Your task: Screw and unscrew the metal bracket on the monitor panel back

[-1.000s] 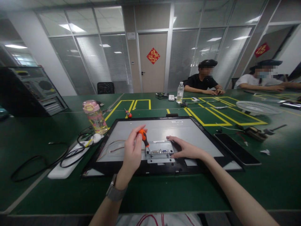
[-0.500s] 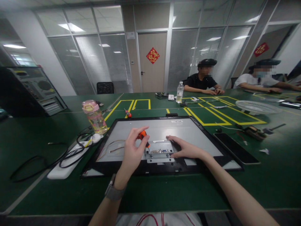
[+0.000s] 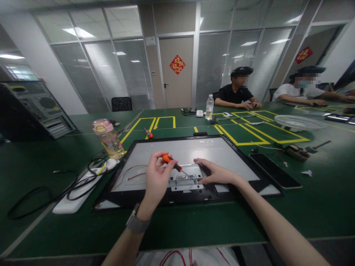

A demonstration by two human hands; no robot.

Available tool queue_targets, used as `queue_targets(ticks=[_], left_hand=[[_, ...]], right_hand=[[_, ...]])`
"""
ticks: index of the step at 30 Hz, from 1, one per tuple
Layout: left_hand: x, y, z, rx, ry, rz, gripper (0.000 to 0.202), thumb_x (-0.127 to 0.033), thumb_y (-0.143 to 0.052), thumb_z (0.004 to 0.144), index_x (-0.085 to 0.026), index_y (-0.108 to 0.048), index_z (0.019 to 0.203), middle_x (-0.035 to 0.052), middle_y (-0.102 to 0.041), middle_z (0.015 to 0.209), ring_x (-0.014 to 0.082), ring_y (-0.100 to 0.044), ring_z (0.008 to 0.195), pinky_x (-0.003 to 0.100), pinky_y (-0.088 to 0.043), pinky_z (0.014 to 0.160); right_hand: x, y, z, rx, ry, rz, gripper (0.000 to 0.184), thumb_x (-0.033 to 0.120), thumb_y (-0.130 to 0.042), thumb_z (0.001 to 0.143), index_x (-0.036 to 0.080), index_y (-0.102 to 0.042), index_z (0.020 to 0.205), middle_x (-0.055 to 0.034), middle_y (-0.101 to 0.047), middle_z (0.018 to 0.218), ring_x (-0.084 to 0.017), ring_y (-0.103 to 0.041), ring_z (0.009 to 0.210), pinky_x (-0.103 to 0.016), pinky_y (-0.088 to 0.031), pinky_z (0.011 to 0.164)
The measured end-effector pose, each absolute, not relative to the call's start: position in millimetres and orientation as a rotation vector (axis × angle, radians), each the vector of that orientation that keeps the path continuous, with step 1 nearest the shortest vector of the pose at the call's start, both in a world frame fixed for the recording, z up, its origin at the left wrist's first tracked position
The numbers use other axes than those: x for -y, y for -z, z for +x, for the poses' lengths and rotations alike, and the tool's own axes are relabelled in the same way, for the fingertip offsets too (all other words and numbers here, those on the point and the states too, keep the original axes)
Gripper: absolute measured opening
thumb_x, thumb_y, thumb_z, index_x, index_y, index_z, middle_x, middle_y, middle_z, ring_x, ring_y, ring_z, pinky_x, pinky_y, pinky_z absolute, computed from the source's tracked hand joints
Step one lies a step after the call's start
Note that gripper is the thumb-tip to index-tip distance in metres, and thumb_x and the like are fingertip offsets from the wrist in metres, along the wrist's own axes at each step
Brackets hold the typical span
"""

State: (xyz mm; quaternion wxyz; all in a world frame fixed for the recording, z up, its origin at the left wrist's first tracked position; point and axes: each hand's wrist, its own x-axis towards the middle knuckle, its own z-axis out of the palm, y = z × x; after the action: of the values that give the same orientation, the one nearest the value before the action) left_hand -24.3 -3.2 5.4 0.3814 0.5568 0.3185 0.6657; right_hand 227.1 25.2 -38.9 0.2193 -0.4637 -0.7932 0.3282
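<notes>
My left hand (image 3: 158, 177) is closed around the orange-and-black handle of a screwdriver (image 3: 168, 159). Its thin shaft slants down to the right, the tip at the right end of a metal bracket (image 3: 174, 187) that carries the video ports (image 3: 184, 177). Against that same end rests my right hand (image 3: 215, 173), thumb on the near side and fingers on the far side. Its palm hides part of the bracket. Both hands are over a display panel (image 3: 222, 151) with a silver back and black frame, lying flat on the green table.
Left of the panel are a white power strip (image 3: 77, 192) with black cables and a pink-lidded bottle (image 3: 109, 138). A phone (image 3: 274, 170) lies on the right. Beyond it are a red screwdriver (image 3: 149, 134), a water bottle (image 3: 209, 108) and two seated people (image 3: 235, 92).
The screwdriver has swung from steep to more slanted, its tip moving rightward along the bracket from the left end. My right hand stays at the bracket; the view shifts slightly.
</notes>
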Motion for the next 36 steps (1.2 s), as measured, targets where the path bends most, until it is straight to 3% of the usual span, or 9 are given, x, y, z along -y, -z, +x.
queue_targets(ticks=[29,36], left_hand=[[5,9,-16,-0.864,-1.674,1.589,0.028,-0.027,-0.074,0.078,-0.017,-0.060,0.100,0.0036,-0.066,0.092,0.0175,-0.070,0.085,0.025,-0.063,0.065],[-1,-1,-12,-0.851,-1.480,1.802,0.028,-0.028,-0.065,0.087,-0.021,-0.063,0.114,0.0086,-0.069,0.108,0.0208,-0.071,0.094,0.031,-0.062,0.077]], right_hand=[[-25,39,226,2.191,-0.923,-1.241,0.080,0.043,-0.080,0.070,0.021,-0.045,0.139,-0.0132,-0.037,0.154,-0.031,-0.035,0.142,-0.049,-0.025,0.119],[-24,40,224,2.214,-0.721,-1.265,0.074,0.040,-0.085,0.065,0.018,-0.057,0.130,-0.0136,-0.049,0.134,-0.032,-0.047,0.126,-0.045,-0.037,0.110]])
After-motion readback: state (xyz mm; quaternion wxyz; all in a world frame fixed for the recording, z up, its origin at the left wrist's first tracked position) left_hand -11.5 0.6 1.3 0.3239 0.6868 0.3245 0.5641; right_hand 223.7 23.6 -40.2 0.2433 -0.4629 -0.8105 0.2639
